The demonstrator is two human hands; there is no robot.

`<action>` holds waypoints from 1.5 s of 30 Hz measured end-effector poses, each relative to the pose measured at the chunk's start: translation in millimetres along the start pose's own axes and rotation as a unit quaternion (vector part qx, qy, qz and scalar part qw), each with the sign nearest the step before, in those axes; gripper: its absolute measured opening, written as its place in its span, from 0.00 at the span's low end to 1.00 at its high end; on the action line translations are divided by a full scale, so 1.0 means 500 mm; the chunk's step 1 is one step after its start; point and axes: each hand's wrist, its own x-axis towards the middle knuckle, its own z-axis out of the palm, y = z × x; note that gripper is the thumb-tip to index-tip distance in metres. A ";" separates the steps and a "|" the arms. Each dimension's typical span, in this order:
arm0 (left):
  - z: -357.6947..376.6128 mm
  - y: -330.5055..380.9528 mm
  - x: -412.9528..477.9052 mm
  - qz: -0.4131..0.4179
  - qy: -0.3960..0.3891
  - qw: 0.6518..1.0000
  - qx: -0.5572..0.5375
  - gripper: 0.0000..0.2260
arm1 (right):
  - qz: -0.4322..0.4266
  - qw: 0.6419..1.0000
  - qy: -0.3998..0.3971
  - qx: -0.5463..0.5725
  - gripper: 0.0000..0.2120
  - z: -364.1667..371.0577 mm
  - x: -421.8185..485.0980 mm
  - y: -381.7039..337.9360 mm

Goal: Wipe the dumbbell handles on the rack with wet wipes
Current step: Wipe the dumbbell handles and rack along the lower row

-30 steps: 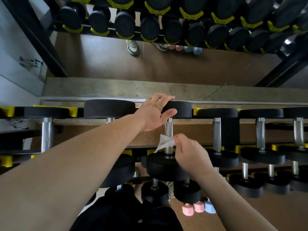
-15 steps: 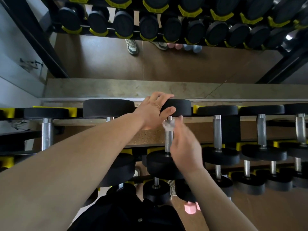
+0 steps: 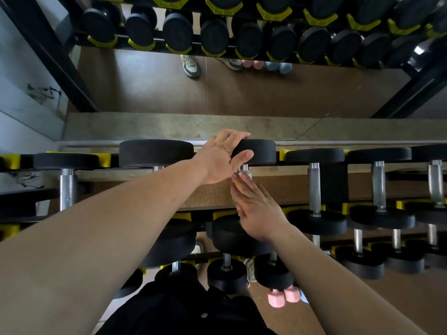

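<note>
Two hands meet at one dumbbell [image 3: 262, 151] near the middle of the frame, lying front to back on the top row of the rack [image 3: 348, 207]. The left hand [image 3: 222, 158] grips the dumbbell's far black head, with its fingers curled over the top edge and the thumb pressed on the near face. The right hand [image 3: 258, 213] lies along the handle [image 3: 243, 168], its fingers nearly straight and pointing toward the far head, and it covers most of the steel. Only a short piece of handle shows between the two hands. A sliver of white wipe [image 3: 233, 196] peeks out at the left edge of the right fingers, between them and the handle. The right thumb is hidden, so it cannot be told whether the hand pinches the wipe or only presses it. More black dumbbells with steel handles sit left and right in yellow cradles, with smaller ones on lower rows. Pink dumbbells [image 3: 283, 296] lie at the lower centre. A mirror [image 3: 266, 93] across the upper frame reflects the rack and floor.
</note>
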 end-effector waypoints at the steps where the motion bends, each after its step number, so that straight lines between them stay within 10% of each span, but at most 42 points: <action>1: 0.000 0.000 0.000 0.000 0.001 1.000 0.001 0.26 | 0.004 1.000 0.004 0.009 0.30 0.003 0.000 -0.003; 29: 0.002 0.001 -0.003 -0.013 0.006 1.000 -0.003 0.25 | 0.093 0.976 0.062 0.187 0.38 0.025 0.031 -0.009; 45: 0.007 0.001 0.001 -0.015 0.017 1.000 -0.003 0.26 | 0.176 0.926 0.178 0.283 0.20 -0.028 -0.057 0.050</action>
